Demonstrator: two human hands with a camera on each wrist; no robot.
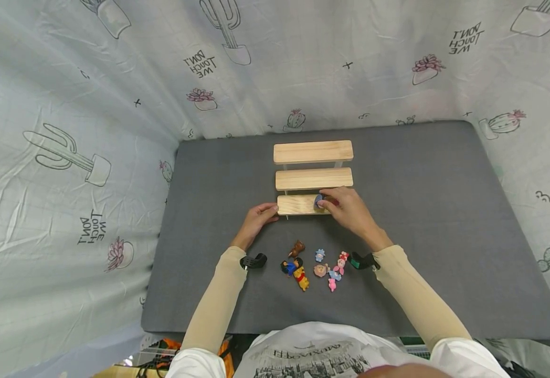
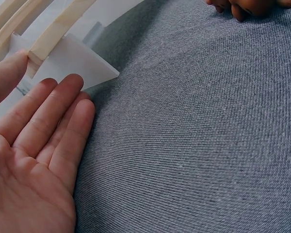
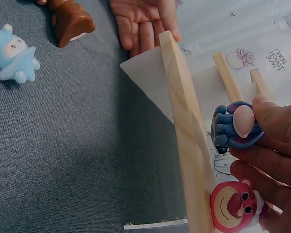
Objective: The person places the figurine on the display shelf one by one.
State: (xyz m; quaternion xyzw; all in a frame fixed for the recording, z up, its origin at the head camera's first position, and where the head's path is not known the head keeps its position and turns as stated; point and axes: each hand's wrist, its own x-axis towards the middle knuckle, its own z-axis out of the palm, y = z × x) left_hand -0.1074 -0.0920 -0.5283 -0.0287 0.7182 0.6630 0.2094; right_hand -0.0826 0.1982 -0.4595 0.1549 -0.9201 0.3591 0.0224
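Observation:
My right hand [image 1: 350,212] pinches a blue donkey figurine [image 3: 237,126] between thumb and fingers at the right part of the lowest wooden board [image 1: 296,205] of a stepped shelf. Beside those fingers, a pinkish-red bear figurine [image 3: 233,206] stands against the same board, partly covered by the hand. At the board's left end is my left hand [image 1: 258,220], thumb at the wood's edge. Its other fingers [image 2: 51,116] extend straight next to the translucent white side support [image 2: 82,63], holding nothing.
Behind rise the middle board [image 1: 314,179] and top board [image 1: 313,152]. Nearer my body lie several toys, among them a brown figurine [image 1: 296,248], a yellow bear [image 1: 301,278], a light-blue figurine [image 1: 319,255] and a pink one [image 1: 341,261]. A printed curtain [image 1: 265,94] surrounds the grey table [image 1: 426,210].

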